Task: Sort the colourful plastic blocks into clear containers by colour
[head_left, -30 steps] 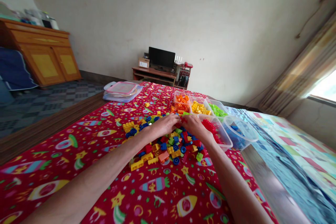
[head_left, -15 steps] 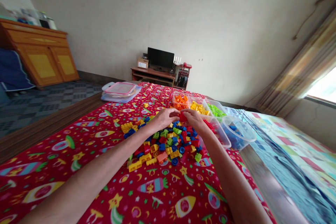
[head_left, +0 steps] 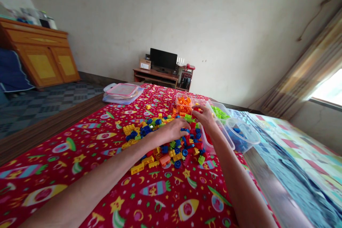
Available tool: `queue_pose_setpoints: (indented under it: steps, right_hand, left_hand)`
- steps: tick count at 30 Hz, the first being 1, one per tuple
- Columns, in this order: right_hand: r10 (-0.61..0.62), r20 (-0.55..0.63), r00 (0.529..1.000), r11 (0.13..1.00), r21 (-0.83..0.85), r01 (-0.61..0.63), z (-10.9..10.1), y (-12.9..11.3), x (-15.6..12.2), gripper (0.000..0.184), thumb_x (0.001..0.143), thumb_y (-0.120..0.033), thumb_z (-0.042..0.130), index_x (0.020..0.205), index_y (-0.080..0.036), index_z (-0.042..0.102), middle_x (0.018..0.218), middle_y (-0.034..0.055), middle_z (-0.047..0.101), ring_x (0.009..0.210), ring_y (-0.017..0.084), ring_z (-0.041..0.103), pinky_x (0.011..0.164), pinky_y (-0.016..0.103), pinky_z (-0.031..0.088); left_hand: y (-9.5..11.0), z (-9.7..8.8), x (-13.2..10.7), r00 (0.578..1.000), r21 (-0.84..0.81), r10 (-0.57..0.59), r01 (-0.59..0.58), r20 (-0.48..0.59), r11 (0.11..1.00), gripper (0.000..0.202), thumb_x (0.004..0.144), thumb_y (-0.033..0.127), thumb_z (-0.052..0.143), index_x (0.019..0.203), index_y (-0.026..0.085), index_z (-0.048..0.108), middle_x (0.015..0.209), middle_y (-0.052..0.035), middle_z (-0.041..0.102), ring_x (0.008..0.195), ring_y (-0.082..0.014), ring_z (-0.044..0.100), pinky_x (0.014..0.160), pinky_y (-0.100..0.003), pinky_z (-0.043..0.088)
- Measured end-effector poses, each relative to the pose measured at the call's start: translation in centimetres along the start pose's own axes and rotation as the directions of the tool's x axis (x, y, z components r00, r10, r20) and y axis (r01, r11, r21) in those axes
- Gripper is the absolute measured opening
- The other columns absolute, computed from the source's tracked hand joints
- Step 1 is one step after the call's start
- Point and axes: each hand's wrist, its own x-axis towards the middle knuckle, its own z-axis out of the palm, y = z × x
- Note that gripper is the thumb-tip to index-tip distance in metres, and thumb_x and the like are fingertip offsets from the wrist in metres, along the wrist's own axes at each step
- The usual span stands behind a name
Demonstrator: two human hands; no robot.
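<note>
A pile of mixed toy building bricks (head_left: 171,144) in blue, yellow, red, green and orange lies on the red patterned cloth (head_left: 123,185). My left hand (head_left: 175,130) is low over the pile, thumb and fingers apart and curved around a spot where blue bricks (head_left: 184,129) show. Between the thumb and fingers of my right hand (head_left: 205,115) is a red brick (head_left: 197,109), held above the near edge of the bin of yellow bricks, which it mostly hides. Below my right wrist, a clear bin (head_left: 204,137) with red bricks is partly covered by the forearm.
Clear bins hold orange bricks (head_left: 184,101), green bricks (head_left: 220,113) and blue bricks (head_left: 240,133). Stacked lids (head_left: 123,91) lie at the far left of the cloth. A lone yellow brick (head_left: 148,107) sits apart from the pile. A monitor (head_left: 163,59) stands beyond.
My hands, which were together at a red brick, have parted. The left moved down and slightly right onto the pile; the right moved to the right with a red brick.
</note>
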Motion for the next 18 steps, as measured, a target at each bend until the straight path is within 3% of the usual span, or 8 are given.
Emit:
queue_pose_setpoints:
  steps: [3,5,9,14,18]
  right_hand:
    - [-0.044,-0.018,0.999,0.996,-0.081,0.042,-1.4,-0.8,0.0,0.035,0.067,-0.032,0.053,0.096,-0.015,0.064,0.056,-0.0024,0.059,0.050,0.012,0.054,0.049,0.022,0.043]
    - [-0.099,-0.080,0.992,0.967,-0.245,0.077,-2.9,-1.1,0.1,0.036,0.070,-0.030,0.051,0.100,-0.016,0.065,0.058,-0.0012,0.061,0.052,0.013,0.056,0.054,0.025,0.044]
    - [-0.168,-0.160,0.973,0.758,-0.652,0.024,-5.9,-0.4,0.2,0.034,0.073,-0.023,0.050,0.101,-0.017,0.068,0.077,0.0053,0.070,0.073,0.018,0.062,0.071,0.030,0.047]
    - [0.001,-0.087,0.996,0.486,-0.871,-0.077,-7.5,1.6,0.0,0.037,0.078,-0.017,0.045,0.107,-0.015,0.068,0.104,0.0129,0.069,0.097,0.024,0.062,0.080,0.032,0.046]
    - [0.057,-0.036,0.998,0.450,-0.891,-0.058,-7.5,2.0,-0.2,0.039,0.082,-0.020,0.045,0.116,-0.014,0.065,0.107,0.0131,0.068,0.103,0.023,0.060,0.086,0.031,0.044]
  left_hand:
    - [1.0,1.6,-0.4,0.989,0.079,0.128,-0.134,0.075,0.988,0.014,0.083,0.017,0.061,0.096,0.018,0.066,0.103,-0.0056,0.067,0.102,-0.0196,0.059,0.093,-0.031,0.044]
    - [1.4,2.1,-0.5,0.979,0.134,0.153,-0.171,0.135,0.976,0.010,0.082,0.013,0.060,0.090,0.017,0.066,0.096,-0.0051,0.067,0.098,-0.0197,0.059,0.089,-0.030,0.045]
    - [1.4,2.0,-0.5,0.979,0.195,0.151,-0.177,0.140,0.965,0.012,0.083,0.011,0.058,0.087,0.016,0.067,0.093,-0.0053,0.066,0.096,-0.0195,0.057,0.087,-0.029,0.044]
    - [1.0,1.6,-0.5,0.983,0.213,0.108,-0.139,0.150,0.967,0.012,0.085,0.013,0.057,0.087,0.016,0.068,0.095,-0.0060,0.066,0.097,-0.0192,0.057,0.087,-0.029,0.044]
    - [1.0,1.2,-0.4,0.985,0.234,0.066,-0.102,0.158,0.967,0.012,0.084,0.012,0.057,0.087,0.016,0.068,0.093,-0.0060,0.066,0.095,-0.0191,0.058,0.085,-0.029,0.044]
